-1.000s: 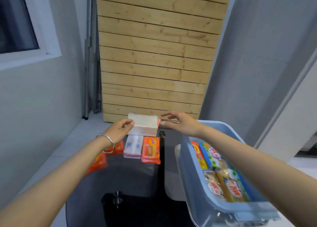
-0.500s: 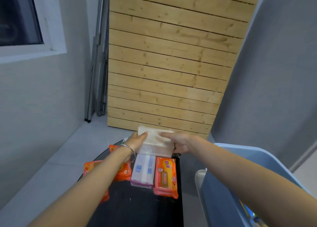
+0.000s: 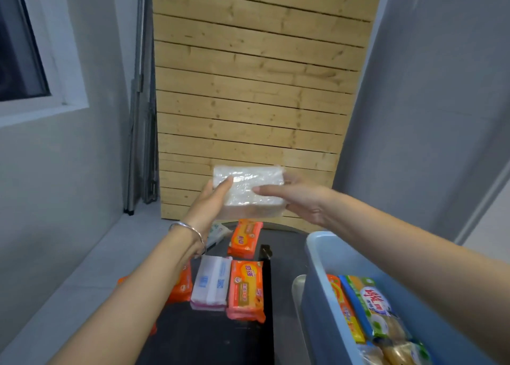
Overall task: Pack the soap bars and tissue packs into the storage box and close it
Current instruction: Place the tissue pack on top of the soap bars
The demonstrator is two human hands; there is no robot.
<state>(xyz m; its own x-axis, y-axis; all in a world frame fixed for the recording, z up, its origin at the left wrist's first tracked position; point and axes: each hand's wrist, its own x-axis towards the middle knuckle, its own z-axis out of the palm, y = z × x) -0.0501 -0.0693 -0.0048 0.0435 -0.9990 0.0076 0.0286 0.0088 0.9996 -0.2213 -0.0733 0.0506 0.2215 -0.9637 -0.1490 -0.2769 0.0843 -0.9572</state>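
I hold a clear-wrapped white tissue pack [image 3: 249, 188] in the air above the table, my left hand [image 3: 209, 204] on its left end and my right hand [image 3: 300, 199] on its right end. Below it lie two orange packs [image 3: 245, 237] [image 3: 245, 290], a white and pink tissue pack [image 3: 211, 284], and another orange pack [image 3: 180, 284] partly hidden by my left forearm. The pale blue storage box [image 3: 323, 260] stands open at the lower right with several wrapped soap bars [image 3: 367, 304] inside.
The items rest on a dark round table [image 3: 209, 340]. A slatted wooden panel [image 3: 256, 97] leans against the wall straight ahead. A small white packet [image 3: 218, 231] lies behind my left wrist. Grey floor [image 3: 82, 262] spreads to the left, with a window [image 3: 22, 50] above.
Both hands have lifted the clear-wrapped pack up off the table. The view has swung back so the box and its contents show again.
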